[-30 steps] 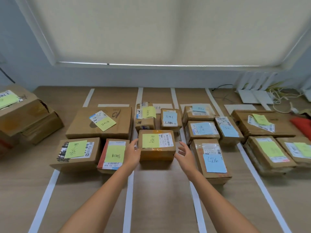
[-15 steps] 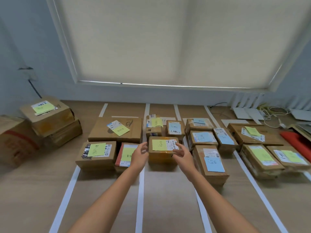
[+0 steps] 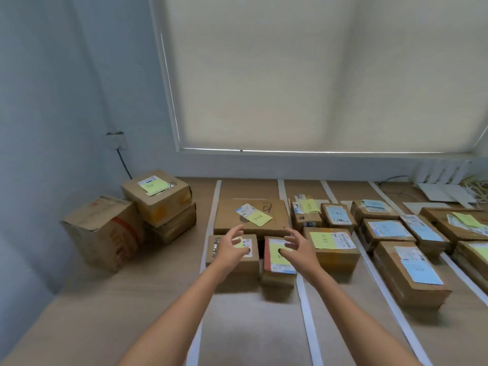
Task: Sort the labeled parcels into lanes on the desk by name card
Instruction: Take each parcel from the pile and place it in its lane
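Observation:
Several brown cardboard parcels with yellow or blue notes lie in lanes marked by white tape strips [image 3: 306, 310] on the wooden desk [image 3: 111, 313]. My left hand [image 3: 232, 249] hovers open over a small parcel with a yellow note [image 3: 237, 268]. My right hand [image 3: 298, 249] hovers open over the red-edged parcel [image 3: 277, 270] beside it. Neither hand holds anything. Right of my right hand sits the yellow-note parcel [image 3: 331, 247]. A large flat parcel [image 3: 250, 215] lies behind both hands.
At the left wall stand unsorted boxes: a tall box with red print [image 3: 103, 231] and a stack topped by a yellow-note box [image 3: 155, 194]. Blue-note parcels [image 3: 406, 270] fill the lanes to the right. White devices and cables [image 3: 446, 191] sit at the back right.
Both hands let go of the yellow-note parcel in the middle lane and moved left, now open above the two small parcels. The view swung left and up.

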Demonstrator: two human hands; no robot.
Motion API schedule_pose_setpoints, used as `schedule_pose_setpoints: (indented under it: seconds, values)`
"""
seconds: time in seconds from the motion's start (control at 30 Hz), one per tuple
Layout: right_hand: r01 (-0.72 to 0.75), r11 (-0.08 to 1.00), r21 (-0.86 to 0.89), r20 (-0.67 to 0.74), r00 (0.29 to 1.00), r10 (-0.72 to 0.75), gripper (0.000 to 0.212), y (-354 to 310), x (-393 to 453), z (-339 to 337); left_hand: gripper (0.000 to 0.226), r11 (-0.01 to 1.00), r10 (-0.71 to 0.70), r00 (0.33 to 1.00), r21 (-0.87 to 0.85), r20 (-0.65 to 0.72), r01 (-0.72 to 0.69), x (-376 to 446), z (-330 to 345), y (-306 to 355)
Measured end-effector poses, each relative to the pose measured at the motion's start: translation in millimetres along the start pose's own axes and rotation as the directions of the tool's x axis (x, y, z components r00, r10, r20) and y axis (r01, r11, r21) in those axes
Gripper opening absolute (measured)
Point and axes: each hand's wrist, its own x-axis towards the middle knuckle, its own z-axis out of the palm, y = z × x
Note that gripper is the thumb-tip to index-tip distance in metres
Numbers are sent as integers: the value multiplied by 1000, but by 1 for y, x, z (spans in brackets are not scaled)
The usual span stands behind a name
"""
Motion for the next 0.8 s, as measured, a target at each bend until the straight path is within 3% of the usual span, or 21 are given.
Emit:
schedule_pose_setpoints:
  seconds: [0.23,0.5,0.8]
  values:
    - [22,999,41,53,998,-24,64,-67,-11,144,70,997,26,999,80,-32,-23,-3,-162,-38]
    - [54,998,15,144,988,-56,64,-113,-10,241,69,999,-3,997,49,-74,7,10,-262,-72]
    - [20,999,45,294,955,-33,57,-163,13,343,60,995,-96,941,8,-326,104,39,-390,-117]
